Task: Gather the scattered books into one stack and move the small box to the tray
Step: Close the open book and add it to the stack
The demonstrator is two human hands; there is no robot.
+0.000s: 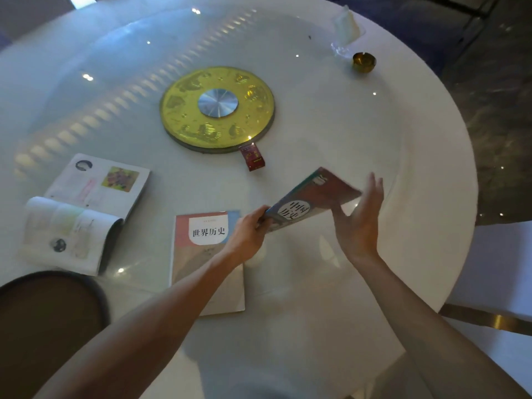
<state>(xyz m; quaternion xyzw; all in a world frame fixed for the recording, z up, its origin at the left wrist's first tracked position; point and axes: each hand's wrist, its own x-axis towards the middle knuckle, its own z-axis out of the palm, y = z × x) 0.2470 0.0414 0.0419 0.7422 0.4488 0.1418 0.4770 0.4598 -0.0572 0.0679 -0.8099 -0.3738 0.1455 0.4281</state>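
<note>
1. Three books show on the round white table [345,116]: one lifted, one flat and shut, one lying open.
2. Left hand [249,234] is pinched on the near corner of the lifted book [311,197], cover reading 中国历史, tilted above the table.
3. Right hand [359,217] has fingers spread, palm against the book's right edge; it is not closed round it.
4. Flat book [201,254], cover reading 世界历史, lies below the left forearm, which crosses its lower right part.
5. Open book [86,208] lies to the left, pages up, print too small to read.
6. Small red box [253,158] sits touching the near rim of the gold round centre plate [217,110]; its label is unreadable.
7. Dark round tray [49,318] is at bottom left, well apart from the box, near the open book.
8. Brass ashtray [364,61] and white folded napkin [347,23] stand at the far right edge.
9. White chair [495,269] is at right beside the table.
</note>
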